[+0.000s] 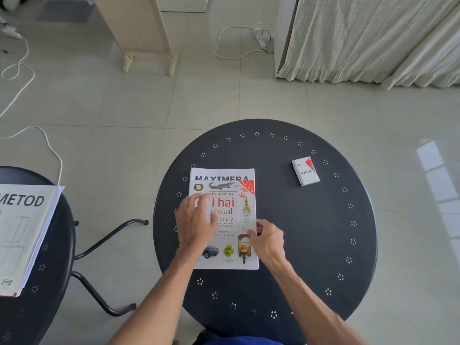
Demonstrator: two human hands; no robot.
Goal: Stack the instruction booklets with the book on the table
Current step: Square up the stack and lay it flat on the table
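Book (224,220) lies flat on the MAXIMERA booklet (221,173), left of centre on your round black perforated counter (311,220). Your left hand (195,224) rests spread on the glossy cover — grip released; your right hand (267,241) pinches its right edge. METOD booklets (22,235) sit far left.

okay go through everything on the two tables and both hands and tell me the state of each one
Thai visual dictionary: closed, flat on the MAXIMERA booklet.
MAXIMERA booklet: under the book, top edge showing.
METOD booklets: stacked on the side table.
VESS pack: closed, lying apart.
Left hand: flat on cover.
Right hand: pinching book's right edge.
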